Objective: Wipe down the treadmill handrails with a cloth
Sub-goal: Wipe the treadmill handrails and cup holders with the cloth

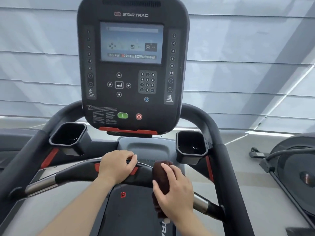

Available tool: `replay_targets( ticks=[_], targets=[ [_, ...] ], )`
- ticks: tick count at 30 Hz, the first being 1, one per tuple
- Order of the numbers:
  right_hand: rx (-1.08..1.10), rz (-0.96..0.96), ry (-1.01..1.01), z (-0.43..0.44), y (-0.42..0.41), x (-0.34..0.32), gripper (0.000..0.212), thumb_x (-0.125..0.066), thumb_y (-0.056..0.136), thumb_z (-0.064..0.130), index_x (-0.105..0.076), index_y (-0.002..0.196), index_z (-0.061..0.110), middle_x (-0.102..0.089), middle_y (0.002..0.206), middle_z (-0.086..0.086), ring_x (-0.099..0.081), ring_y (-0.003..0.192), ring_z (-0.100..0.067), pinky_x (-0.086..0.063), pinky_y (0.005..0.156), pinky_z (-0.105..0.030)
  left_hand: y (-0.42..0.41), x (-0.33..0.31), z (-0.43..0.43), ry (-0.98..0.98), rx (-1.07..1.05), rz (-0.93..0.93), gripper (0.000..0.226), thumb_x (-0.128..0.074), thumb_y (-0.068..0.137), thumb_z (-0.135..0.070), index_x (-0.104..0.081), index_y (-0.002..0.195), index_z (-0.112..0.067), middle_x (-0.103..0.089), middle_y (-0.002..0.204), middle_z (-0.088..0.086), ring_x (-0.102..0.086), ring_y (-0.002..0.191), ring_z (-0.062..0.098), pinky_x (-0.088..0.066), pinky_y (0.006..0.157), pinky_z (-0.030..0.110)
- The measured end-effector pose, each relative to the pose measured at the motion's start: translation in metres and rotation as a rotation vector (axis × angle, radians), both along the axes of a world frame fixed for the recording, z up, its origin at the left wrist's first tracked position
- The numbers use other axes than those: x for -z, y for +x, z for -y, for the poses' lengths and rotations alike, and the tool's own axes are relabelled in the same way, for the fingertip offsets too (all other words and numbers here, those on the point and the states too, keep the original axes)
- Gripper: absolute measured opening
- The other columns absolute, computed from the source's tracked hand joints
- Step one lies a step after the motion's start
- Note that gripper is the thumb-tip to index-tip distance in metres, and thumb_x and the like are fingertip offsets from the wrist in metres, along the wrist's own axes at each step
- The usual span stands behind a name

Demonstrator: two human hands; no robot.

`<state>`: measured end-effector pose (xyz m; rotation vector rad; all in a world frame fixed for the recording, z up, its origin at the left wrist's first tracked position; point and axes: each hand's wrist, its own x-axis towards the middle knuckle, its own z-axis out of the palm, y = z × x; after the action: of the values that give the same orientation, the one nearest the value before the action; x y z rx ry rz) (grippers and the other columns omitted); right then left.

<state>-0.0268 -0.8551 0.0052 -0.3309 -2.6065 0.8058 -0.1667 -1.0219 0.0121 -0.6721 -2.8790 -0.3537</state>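
Note:
A curved black front handrail [73, 176] with chrome end sections crosses the treadmill below the console. My left hand [117, 167] grips this bar near its middle, over a red tab. Right beside it, my right hand [175, 189] presses a dark brown cloth [160, 174] wrapped over the bar; the cloth's loose end hangs down below the bar. Long black side handrails [228, 176] run down both sides.
The Star Trac console [131, 65] with lit screen, green and red buttons stands straight ahead. Two black cup holders [68, 138] flank it. The treadmill belt [134, 215] lies below. Another exercise machine [293, 171] stands at the right. Grey window blinds fill the background.

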Motion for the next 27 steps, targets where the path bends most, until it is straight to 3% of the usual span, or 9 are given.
replay_targets(
  ticks=[8, 13, 16, 20, 27],
  targets=[
    [-0.13, 0.033, 0.02, 0.004, -0.005, -0.004, 0.055, -0.054, 0.075, 0.061, -0.047, 0.125, 0.038, -0.034, 0.151, 0.005, -0.047, 0.124, -0.017, -0.046, 0.09, -0.04, 0.001, -0.002, 0.0, 0.011, 0.009, 0.024, 0.044, -0.03, 0.082, -0.05, -0.052, 0.057, -0.022, -0.054, 0.052, -0.007, -0.049, 0.052, 0.01, -0.026, 0.041, 0.025],
    [-0.073, 0.018, 0.061, 0.008, -0.004, -0.003, 0.065, -0.057, 0.07, 0.059, -0.047, 0.128, 0.034, -0.053, 0.137, 0.008, -0.063, 0.1, -0.015, -0.052, 0.081, -0.039, 0.001, -0.005, 0.0, 0.022, 0.054, 0.047, 0.043, -0.028, 0.084, -0.048, -0.052, 0.059, -0.022, -0.053, 0.055, -0.006, -0.048, 0.056, 0.012, -0.028, 0.046, 0.027],
    [-0.048, 0.038, 0.102, 0.019, -0.015, -0.008, 0.068, -0.057, 0.07, 0.058, -0.048, 0.13, 0.03, -0.057, 0.131, 0.008, -0.065, 0.094, -0.014, -0.053, 0.079, -0.037, -0.002, -0.012, 0.008, 0.082, 0.117, 0.128, 0.039, -0.029, 0.085, -0.047, -0.061, 0.076, -0.027, -0.062, 0.074, -0.01, -0.055, 0.072, 0.011, -0.041, 0.064, 0.032],
    [-0.037, -0.012, 0.119, 0.034, -0.029, -0.012, 0.053, -0.058, 0.074, 0.05, -0.057, 0.122, 0.027, -0.062, 0.123, 0.007, -0.065, 0.095, -0.017, -0.051, 0.083, -0.039, -0.005, -0.018, 0.048, 0.243, 0.072, 0.16, 0.032, -0.034, 0.086, -0.041, -0.063, 0.091, -0.028, -0.061, 0.092, -0.015, -0.053, 0.086, 0.008, -0.043, 0.078, 0.033],
    [-0.136, -0.193, 0.211, 0.061, -0.045, -0.017, 0.045, -0.07, 0.073, 0.032, -0.062, 0.117, 0.027, -0.064, 0.121, 0.008, -0.063, 0.099, -0.016, -0.052, 0.084, -0.038, -0.009, -0.011, 0.14, 0.146, -0.047, 0.218, 0.021, -0.042, 0.094, -0.033, -0.059, 0.105, -0.026, -0.06, 0.108, -0.009, -0.053, 0.1, 0.016, -0.041, 0.082, 0.033]
  ],
)
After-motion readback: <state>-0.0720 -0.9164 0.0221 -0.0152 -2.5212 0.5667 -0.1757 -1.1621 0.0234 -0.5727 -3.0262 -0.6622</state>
